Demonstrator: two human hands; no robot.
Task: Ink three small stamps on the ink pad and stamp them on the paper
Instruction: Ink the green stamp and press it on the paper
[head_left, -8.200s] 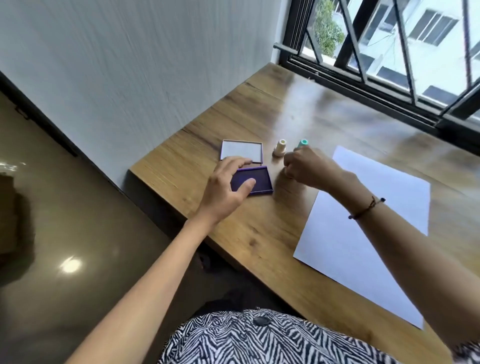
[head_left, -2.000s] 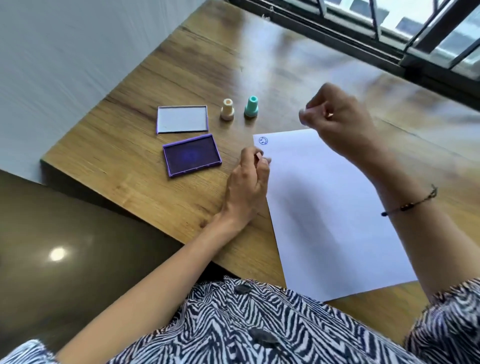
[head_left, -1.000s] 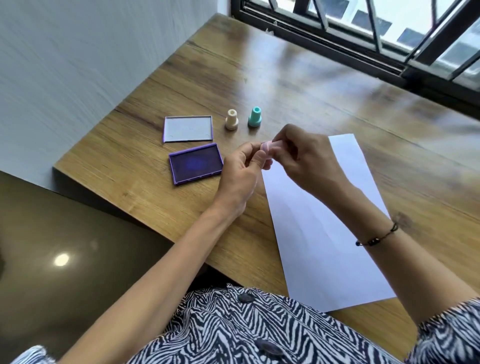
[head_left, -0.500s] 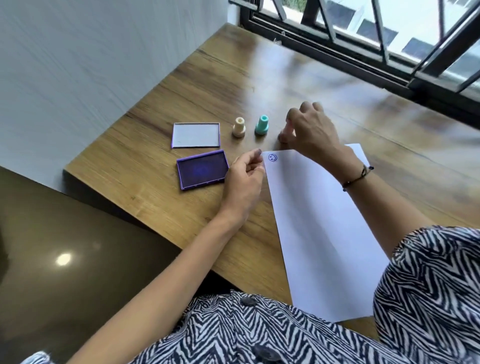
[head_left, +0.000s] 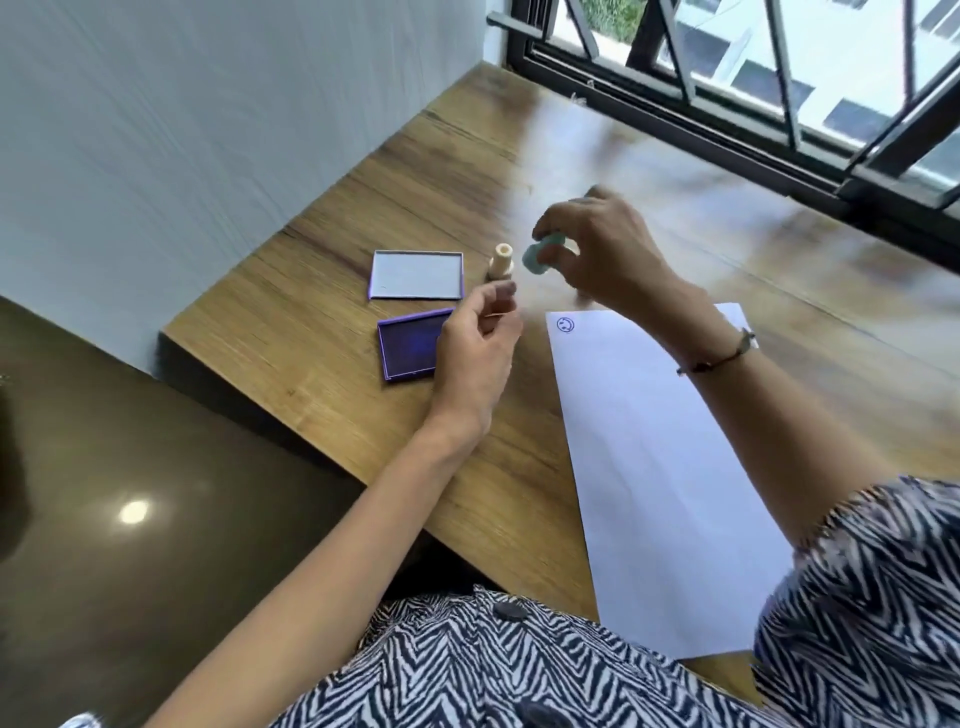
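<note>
My right hand (head_left: 602, 249) holds the teal stamp (head_left: 540, 255) lifted above the table, its base tilted toward the left. Just below it, my left hand (head_left: 475, 353) hovers with curled fingers that hold nothing, partly covering the right edge of the open purple ink pad (head_left: 408, 345). The cream stamp (head_left: 501, 264) stands upright on the wood behind my left hand. The white paper (head_left: 660, 457) lies to the right with one blue smiley print (head_left: 565, 325) at its top left corner. A third stamp is hidden from view.
The ink pad's lid (head_left: 417, 274) lies open side up beside the cream stamp. The wooden table (head_left: 322, 291) ends at a wall on the left and a barred window (head_left: 753, 88) at the back. Its near left edge drops to a dark floor.
My right hand has picked the teal stamp off the table and raised it. My left hand lifted off the paper's corner and moved left, toward the ink pad.
</note>
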